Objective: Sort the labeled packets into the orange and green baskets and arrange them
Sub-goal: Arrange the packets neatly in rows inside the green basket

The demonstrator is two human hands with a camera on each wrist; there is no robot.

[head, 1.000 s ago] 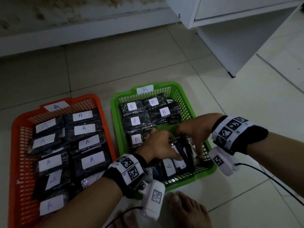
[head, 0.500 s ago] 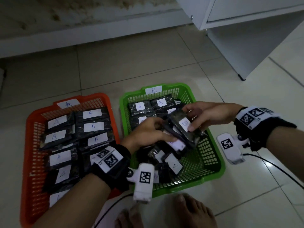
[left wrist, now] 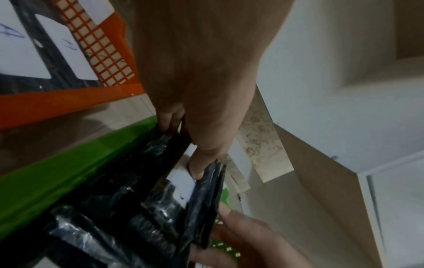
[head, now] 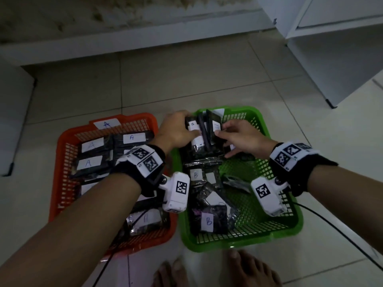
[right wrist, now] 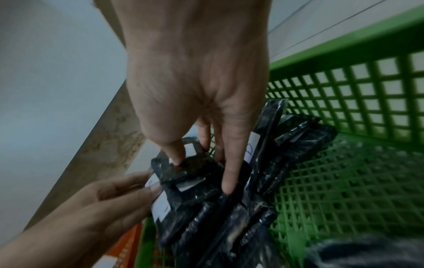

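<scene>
A green basket (head: 244, 243) marked B sits right of an orange basket (head: 132, 118) marked A. Black packets with A labels (head: 132, 138) lie in rows in the orange one. At the green basket's far end a bunch of B packets (head: 204, 131) stands on edge. My left hand (head: 186, 129) grips the bunch from the left, thumb on a label (left wrist: 181, 179). My right hand (head: 226, 141) holds it from the right, with fingers (right wrist: 229, 181) pushed in among the packets. More B packets (head: 209, 220) lie loose in the near left part of the green basket.
Both baskets sit on a tiled floor. A white cabinet (head: 331, 59) stands at the back right, and another white unit (head: 12, 121) at the left edge. My bare feet (head: 248, 270) are just in front of the green basket. A wrist cable (head: 342, 235) trails right.
Both hands lifted a bunch of B packets from the near right of the green basket and carried it to the far end, where it now stands on edge.
</scene>
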